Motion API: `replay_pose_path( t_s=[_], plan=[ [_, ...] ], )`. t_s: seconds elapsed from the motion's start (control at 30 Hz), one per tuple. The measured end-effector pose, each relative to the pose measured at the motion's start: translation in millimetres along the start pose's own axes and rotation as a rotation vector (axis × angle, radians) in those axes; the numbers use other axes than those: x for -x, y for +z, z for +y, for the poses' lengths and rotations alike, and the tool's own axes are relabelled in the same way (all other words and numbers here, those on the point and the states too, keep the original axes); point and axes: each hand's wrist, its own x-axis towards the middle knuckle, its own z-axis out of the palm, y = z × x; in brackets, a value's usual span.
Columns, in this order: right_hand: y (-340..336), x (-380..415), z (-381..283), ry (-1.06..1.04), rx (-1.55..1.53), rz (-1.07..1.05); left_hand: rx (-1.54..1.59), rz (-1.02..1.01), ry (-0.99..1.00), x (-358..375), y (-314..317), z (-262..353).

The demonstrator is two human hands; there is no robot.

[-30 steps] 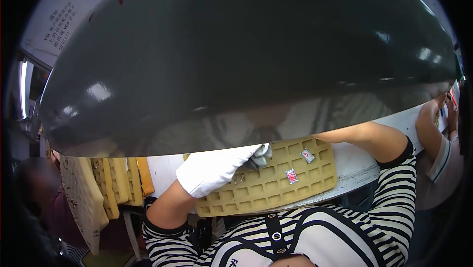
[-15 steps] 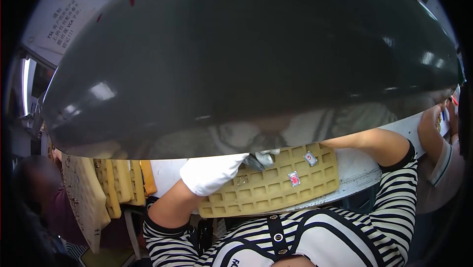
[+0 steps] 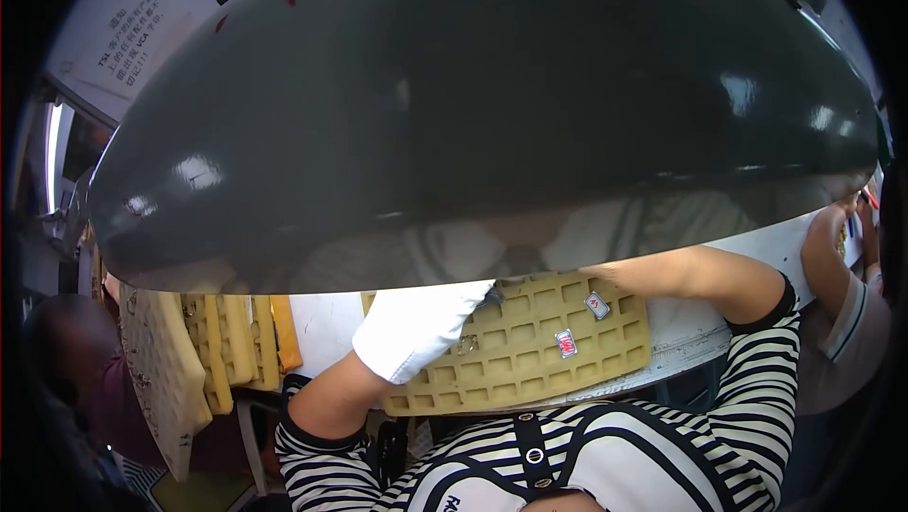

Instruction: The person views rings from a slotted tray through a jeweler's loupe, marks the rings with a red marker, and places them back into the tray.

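Note:
A white glove covers my left hand (image 3: 423,328), whose fingers run up under a large dark grey lamp hood (image 3: 492,124) and are hidden. A small grey piece (image 3: 493,297) shows at the glove's edge, and I cannot make out what it is. Only the forearm of my right arm shows; the hand itself is behind the hood. Below both arms lies a yellow foam tray (image 3: 530,382) with rows of square pockets. On it sit a red-and-white tag (image 3: 566,344) and a pale tag with a red mark (image 3: 596,305). Small metal pieces (image 3: 466,345) rest in a pocket near the glove.
More foam trays (image 3: 156,361) stand tilted at the left, some holding small metal pieces, beside an orange strip (image 3: 285,332). A person in dark red sits at the left; another person's arm (image 3: 832,266) is at the right. The white table (image 3: 695,323) extends under the tray.
My gloved left hand has moved up and slightly right, its fingers passing out of sight under the hood. My right forearm has shifted a little left.

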Motion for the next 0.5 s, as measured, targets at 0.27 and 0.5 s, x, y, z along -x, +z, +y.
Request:
replay_pose_path(
  t_s=[0.27,0.5],
  plan=[
    [7,2,17,-0.062,0.02,-0.006,1.047,-0.112,-0.676,-19,-7,10],
    [8,4,37,-0.133,0.199,-0.193,0.921,-0.266,-0.272,-18,-22,10]
  ],
)
